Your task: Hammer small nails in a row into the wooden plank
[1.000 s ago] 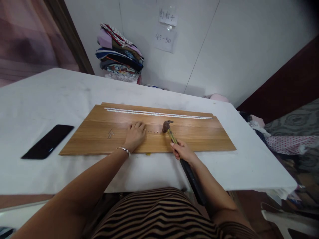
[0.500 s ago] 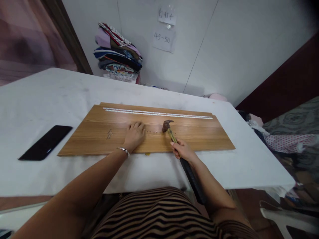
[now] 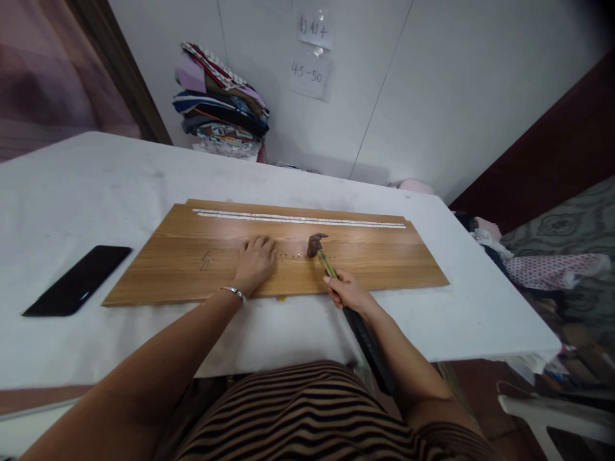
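A brown wooden board (image 3: 384, 256) lies flat across the white-covered table. My left hand (image 3: 256, 262) rests palm down on it, fingers stretched out, with nothing visible in it. In my right hand (image 3: 348, 291) is a claw hammer (image 3: 366, 342), gripped around the upper part of its handle. The hammer's rusty head is over the middle of the board, at a row of small nail heads (image 3: 286, 255); it hides part of that row. A few loose nails (image 3: 207, 259) lie left of my left hand.
Two white measuring strips (image 3: 298, 219) run along the board's far side. A black phone-like slab (image 3: 79, 282) lies to the left on the white tablecloth (image 3: 144, 173). Folded clothes (image 3: 221, 109) are stacked against the wall. A white plastic chair (image 3: 552, 416) stands at lower right.
The whole view has shifted slightly, so the board and table appear a little further left. My hands and the hammer keep nearly the same places on the board.
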Tool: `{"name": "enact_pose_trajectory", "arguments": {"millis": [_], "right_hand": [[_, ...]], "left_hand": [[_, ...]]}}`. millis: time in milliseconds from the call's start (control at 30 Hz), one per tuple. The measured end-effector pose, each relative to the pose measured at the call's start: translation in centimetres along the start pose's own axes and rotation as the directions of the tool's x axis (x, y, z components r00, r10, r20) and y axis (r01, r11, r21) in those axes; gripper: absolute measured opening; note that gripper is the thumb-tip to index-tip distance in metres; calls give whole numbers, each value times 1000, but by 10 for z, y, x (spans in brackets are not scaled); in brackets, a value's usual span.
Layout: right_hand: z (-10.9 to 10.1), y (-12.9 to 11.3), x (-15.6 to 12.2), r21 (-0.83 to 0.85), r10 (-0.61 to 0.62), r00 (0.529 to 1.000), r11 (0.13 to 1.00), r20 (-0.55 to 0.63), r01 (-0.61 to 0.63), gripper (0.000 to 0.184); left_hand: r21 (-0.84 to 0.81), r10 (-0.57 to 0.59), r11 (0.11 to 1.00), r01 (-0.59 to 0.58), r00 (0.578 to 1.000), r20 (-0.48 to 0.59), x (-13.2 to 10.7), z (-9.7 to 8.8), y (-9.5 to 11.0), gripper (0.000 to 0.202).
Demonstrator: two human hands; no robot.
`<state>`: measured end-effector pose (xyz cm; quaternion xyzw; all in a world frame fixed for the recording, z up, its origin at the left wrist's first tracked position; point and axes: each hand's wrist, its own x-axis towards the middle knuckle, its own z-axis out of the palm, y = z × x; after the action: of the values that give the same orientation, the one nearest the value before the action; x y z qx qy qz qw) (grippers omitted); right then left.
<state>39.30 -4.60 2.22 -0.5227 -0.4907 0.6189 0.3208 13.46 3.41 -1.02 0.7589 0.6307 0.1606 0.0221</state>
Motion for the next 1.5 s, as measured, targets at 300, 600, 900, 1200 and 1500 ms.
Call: {"name": "enact_pose_trajectory", "arguments": {"millis": [300, 600, 900, 1200, 1500], "right_hand": [[1, -7, -4, -15, 21, 1000, 1000, 10, -21, 45], [1, -4, -2, -3, 21, 1000, 1000, -13, -21, 47], [-1, -6, 0, -2, -9, 1000, 1000, -3, 9, 44], [-4, -5, 3, 2, -14, 1000, 1000, -4, 14, 43], [-3, -7, 1, -14, -10, 1000, 1000, 7, 10, 41]], "left_hand": [[-10, 4, 1000, -4, 1000, -19, 0, 4, -2, 40], [-16, -1, 1000, 1, 1000, -9, 0, 3, -1, 41], [-34, -1, 999, 0, 1000, -13, -1, 1, 0, 39], [-28, 3, 1000, -3, 1000, -18, 0, 4, -1, 39], [-30, 7, 1000, -8, 1000, -27, 0, 3, -2, 38]]}}
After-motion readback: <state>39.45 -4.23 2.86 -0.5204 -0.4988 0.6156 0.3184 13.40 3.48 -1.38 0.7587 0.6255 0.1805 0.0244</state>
